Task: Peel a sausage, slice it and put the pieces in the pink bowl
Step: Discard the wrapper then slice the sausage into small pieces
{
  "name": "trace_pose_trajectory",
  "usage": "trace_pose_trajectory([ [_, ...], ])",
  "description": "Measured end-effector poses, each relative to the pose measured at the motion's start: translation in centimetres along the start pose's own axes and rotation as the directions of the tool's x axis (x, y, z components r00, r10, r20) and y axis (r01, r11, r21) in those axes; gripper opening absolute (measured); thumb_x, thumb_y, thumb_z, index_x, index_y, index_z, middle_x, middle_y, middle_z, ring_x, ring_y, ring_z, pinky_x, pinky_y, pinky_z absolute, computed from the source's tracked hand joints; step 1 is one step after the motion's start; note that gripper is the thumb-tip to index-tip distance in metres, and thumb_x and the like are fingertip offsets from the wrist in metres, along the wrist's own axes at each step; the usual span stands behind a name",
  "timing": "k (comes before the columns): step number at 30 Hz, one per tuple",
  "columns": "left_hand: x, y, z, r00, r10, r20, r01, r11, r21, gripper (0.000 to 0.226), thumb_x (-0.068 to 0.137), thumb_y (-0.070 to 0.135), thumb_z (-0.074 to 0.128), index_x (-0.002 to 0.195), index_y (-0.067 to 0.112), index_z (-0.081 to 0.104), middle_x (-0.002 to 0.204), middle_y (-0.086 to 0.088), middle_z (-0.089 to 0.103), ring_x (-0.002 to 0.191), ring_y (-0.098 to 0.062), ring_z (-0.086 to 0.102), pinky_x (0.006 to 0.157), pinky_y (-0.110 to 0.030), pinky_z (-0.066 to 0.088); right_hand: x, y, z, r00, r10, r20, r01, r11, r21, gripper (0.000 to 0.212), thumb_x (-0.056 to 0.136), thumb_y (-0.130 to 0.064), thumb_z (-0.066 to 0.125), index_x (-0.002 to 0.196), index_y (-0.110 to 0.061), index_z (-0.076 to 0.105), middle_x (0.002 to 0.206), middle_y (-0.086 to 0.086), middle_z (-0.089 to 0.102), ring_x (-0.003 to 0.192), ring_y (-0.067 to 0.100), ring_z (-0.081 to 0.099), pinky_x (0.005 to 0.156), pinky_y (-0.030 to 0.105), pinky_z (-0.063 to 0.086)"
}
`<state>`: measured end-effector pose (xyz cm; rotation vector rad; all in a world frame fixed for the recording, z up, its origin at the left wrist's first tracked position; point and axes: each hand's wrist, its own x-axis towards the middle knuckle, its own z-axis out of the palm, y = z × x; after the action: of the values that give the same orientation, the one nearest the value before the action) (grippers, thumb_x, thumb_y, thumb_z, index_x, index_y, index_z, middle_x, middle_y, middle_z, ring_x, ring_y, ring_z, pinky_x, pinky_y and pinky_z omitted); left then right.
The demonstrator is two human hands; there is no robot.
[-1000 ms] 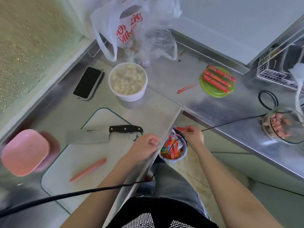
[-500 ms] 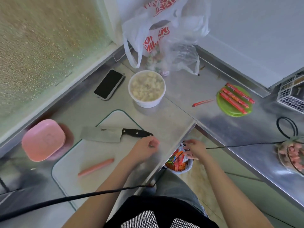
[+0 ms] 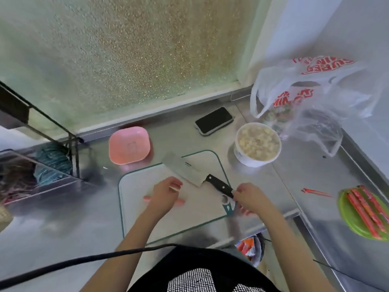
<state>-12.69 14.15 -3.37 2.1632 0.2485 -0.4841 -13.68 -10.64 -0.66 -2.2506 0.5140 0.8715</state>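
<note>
A peeled pink sausage lies on the white cutting board. My left hand is over its middle with fingers loosely curled, so only the two ends show. I cannot tell whether the hand presses on the sausage. A cleaver lies across the board's far side, its black handle pointing right. My right hand touches the end of that handle with its fingertips, not wrapped around it. The pink bowl stands just beyond the board's far left corner.
A white bowl of pale pieces, a phone and a plastic bag stand at the back right. A green plate with wrapped sausages and a red wrapper strip lie on the right. A small bin sits below the counter edge; a rack stands left.
Both hands have moved from the counter edge and the bin onto the board, the left over the sausage, the right to the knife handle. The view has swung left.
</note>
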Motion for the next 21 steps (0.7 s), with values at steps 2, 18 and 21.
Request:
trace_pose_trajectory([
  [2, -0.4, -2.0, -1.4, 0.998, 0.009, -0.064, -0.002, 0.995, 0.099, 0.036, 0.072, -0.009, 0.052, 0.094, 0.016, 0.065, 0.097, 0.0, 0.062, 0.086, -0.014, 0.055, 0.072, -0.01, 0.042, 0.7, -2.5, 1.5, 0.988, -0.157, 0.006, 0.157, 0.987, 0.023, 0.021, 0.093, -0.021, 0.049, 0.074, -0.012, 0.053, 0.064, 0.007, 0.06, 0.044, 0.016, 0.054, 0.048, 0.025, 0.047],
  [18, -0.1, -6.6, -2.6, 0.991, 0.131, 0.029, -0.123, 0.809, 0.575, 0.018, 0.091, 0.024, 0.052, 0.108, 0.019, 0.057, 0.109, -0.001, 0.054, 0.109, -0.023, 0.044, 0.085, -0.033, 0.032, 5.6, -5.9, 8.1, 0.8, -0.585, -0.132, 0.415, 0.7, -0.581, 0.055, 0.083, -0.016, 0.064, 0.133, -0.007, 0.043, 0.127, 0.017, 0.053, 0.111, 0.038, 0.051, 0.084, 0.046, 0.047],
  [21, 0.0, -6.9, -2.5, 0.981, 0.187, 0.057, -0.182, 0.772, 0.609, 0.018, 0.089, 0.022, 0.053, 0.105, 0.014, 0.055, 0.107, -0.005, 0.054, 0.105, -0.027, 0.046, 0.08, -0.034, 0.032, 5.6, -5.9, 8.3, 0.842, -0.52, -0.144, 0.367, 0.748, -0.554, 0.058, 0.087, -0.022, 0.061, 0.137, -0.01, 0.036, 0.133, 0.015, 0.045, 0.118, 0.036, 0.044, 0.09, 0.046, 0.042],
])
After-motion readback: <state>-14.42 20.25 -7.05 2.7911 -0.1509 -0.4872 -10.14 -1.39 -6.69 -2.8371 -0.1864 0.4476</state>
